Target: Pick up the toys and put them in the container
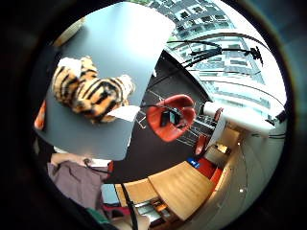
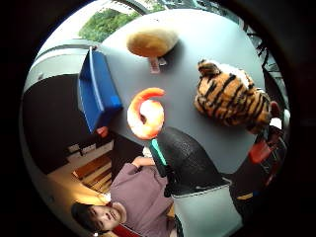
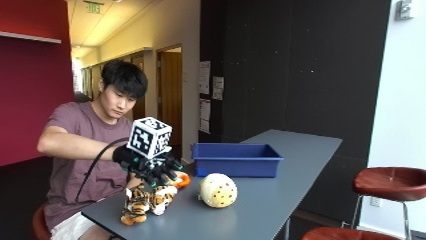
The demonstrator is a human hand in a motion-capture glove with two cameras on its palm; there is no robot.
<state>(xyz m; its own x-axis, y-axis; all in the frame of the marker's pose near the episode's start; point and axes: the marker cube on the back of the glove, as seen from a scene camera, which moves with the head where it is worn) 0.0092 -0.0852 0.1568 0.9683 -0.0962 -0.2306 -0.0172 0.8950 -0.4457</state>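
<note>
Tiger plush (image 3: 143,202) lies at near end of counter (image 3: 279,192), nearest the person. Gloved right hand (image 3: 152,167) directly above it, fingers spread and pointing down, not yet closed on anything. Orange curled toy (image 2: 145,112) just beside tiger; round cream spotted toy (image 3: 217,190) farther along. Blue container (image 3: 236,159) beyond, well apart from tiger. Judgement: step is grasping tiger. Lower straight, close round body's thick middle rather than legs, lift clear before carrying over round toy.
</note>
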